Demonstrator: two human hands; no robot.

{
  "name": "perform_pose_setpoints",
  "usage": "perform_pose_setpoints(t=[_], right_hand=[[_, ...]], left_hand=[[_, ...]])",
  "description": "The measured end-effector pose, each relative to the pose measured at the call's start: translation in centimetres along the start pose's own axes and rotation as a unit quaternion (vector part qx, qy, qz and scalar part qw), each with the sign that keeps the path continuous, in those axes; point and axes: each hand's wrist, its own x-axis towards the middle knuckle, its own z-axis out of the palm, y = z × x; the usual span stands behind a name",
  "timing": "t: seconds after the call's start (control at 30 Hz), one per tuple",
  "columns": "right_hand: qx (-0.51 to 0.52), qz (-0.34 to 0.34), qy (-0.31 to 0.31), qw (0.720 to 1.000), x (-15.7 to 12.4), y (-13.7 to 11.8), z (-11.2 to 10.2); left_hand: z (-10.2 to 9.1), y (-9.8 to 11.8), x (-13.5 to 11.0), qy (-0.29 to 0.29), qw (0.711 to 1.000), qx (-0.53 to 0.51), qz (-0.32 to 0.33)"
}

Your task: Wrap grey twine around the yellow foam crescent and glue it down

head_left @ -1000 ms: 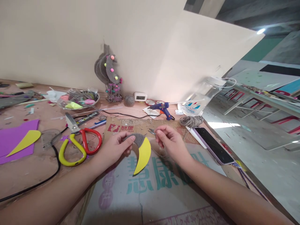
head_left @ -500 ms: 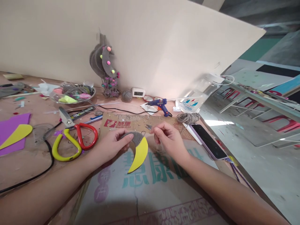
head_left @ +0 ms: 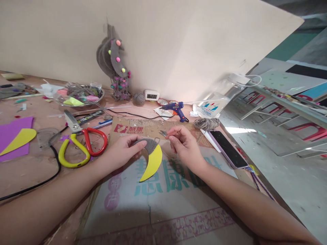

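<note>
My left hand [head_left: 130,149] is closed around the upper end of a yellow crescent [head_left: 153,163], thumb on top. Grey yarn [head_left: 151,145] is wound round that upper part, while the lower tip is bare yellow and points down. My right hand [head_left: 185,146] is a little to the right, thumb and forefinger pinched on a thin strand of the grey yarn; a loop of it hangs below the fingers. Just beyond those fingertips, small metal snips [head_left: 162,132] lie on the cardboard [head_left: 153,217].
Scissors [head_left: 81,143] with red and yellow handles lie left. Behind are a bowl [head_left: 57,102] of craft bits, a hanging ornament [head_left: 117,64], a clock [head_left: 151,95], a glue gun [head_left: 177,109], a bottle [head_left: 217,102], a yarn skein [head_left: 206,124] and a phone [head_left: 228,149].
My right hand has shifted slightly right, away from the crescent, its fingers still pinched. The left hand keeps its hold on the crescent. The whole view has tilted slightly.
</note>
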Motion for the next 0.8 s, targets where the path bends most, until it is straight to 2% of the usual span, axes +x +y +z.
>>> perform_pose_setpoints(t=[0.17,0.33,0.47,0.57,0.8], right_hand=[[-0.038,-0.008,-0.015,0.999,-0.06,0.03,-0.18],[-0.1,-0.001,-0.058,0.993,0.05,-0.29,-0.01],[0.01,0.033,-0.124,0.992,-0.19,-0.31,0.31],[0.042,0.044,-0.137,0.989,-0.14,0.02,0.43],[-0.142,-0.041,-0.085,0.985,0.57,0.2,0.15]], left_hand=[[0.04,0.06,-0.04,0.002,1.0,0.014,0.008],[-0.04,0.19,-0.1,-0.001,1.0,0.008,0.011],[-0.01,0.18,-0.11,-0.002,1.0,0.005,0.014],[-0.01,0.13,-0.12,-0.006,1.0,0.004,0.014],[-0.15,0.28,-0.14,-0.007,1.0,0.026,0.017]])
